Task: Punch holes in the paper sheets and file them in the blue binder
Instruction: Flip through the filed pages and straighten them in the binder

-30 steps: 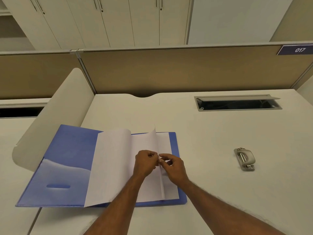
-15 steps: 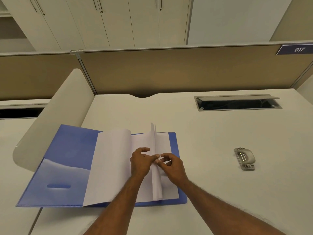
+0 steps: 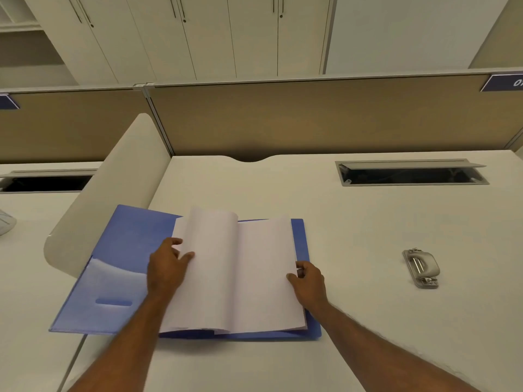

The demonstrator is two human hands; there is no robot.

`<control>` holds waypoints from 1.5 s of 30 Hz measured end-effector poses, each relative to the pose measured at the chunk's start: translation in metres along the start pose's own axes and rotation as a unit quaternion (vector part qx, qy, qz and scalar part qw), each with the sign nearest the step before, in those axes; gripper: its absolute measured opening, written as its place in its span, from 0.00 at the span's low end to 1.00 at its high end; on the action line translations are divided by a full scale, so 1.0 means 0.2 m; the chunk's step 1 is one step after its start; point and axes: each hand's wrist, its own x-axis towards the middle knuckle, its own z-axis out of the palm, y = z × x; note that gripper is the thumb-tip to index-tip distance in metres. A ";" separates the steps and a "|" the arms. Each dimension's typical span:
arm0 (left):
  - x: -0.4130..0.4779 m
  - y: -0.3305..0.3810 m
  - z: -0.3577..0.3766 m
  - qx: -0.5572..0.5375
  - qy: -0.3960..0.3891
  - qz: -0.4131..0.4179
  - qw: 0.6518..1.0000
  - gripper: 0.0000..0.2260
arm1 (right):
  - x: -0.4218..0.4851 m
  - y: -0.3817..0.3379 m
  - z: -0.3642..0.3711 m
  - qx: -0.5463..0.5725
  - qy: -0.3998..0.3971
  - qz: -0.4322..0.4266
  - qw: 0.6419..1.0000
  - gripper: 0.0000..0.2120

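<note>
The step in hand looked like settling the filed leaves. The judgement was that it would go best with the open blue plastic binder [image 3: 127, 250] kept flat under both grips, and the white paper sheets [image 3: 254, 273] eased down either side of the central fold rather than pressed, since thin leaves crease easily at a spine.

The left hand [image 3: 169, 267] gripped the outer edge of the left-hand leaves, thumb on top and fingers curled beneath. The right hand [image 3: 308, 281] pinched the outer edge of the right-hand stack, thumb on the page and fingers bent at the margin. The sheets lay inside the binder between the two hands, bowed up in a soft hump just inward of the left grip and lying flat toward the right one.

The pale cream laminate desk [image 3: 283, 193] was smooth and matt, offering little friction, so the binder could probably slide if pulled unevenly. The binder's cover was glossy and flexible, with a translucent pocket outward of the left hand. The small grey metal hole punch [image 3: 421, 267], rounded and hard, sat well apart, outward of the right hand, touched by neither.
</note>
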 end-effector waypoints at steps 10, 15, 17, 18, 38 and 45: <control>-0.01 -0.22 -0.03 0.087 0.014 0.013 0.996 0.19 | 0.00 0.04 -0.02 -0.019 -0.017 0.029 0.999 0.15; -0.03 -0.23 -0.01 0.142 0.027 0.029 0.989 0.20 | 0.00 0.05 -0.02 -0.017 -0.016 0.023 0.999 0.14; -0.03 -0.20 0.01 0.160 0.049 0.057 0.984 0.20 | -0.01 0.04 -0.01 -0.015 -0.015 0.019 1.000 0.14; -0.04 -0.17 0.02 0.149 0.053 0.085 0.984 0.19 | -0.01 0.03 -0.01 -0.015 -0.011 0.014 1.000 0.14; -0.31 0.39 0.42 -0.093 -0.155 0.024 0.983 0.12 | -0.02 -0.06 0.01 -0.007 0.035 -0.105 0.994 0.08; -0.36 0.36 0.43 -0.116 -0.211 0.012 0.970 0.14 | -0.08 -0.11 0.08 -0.018 -0.039 -0.120 0.992 0.20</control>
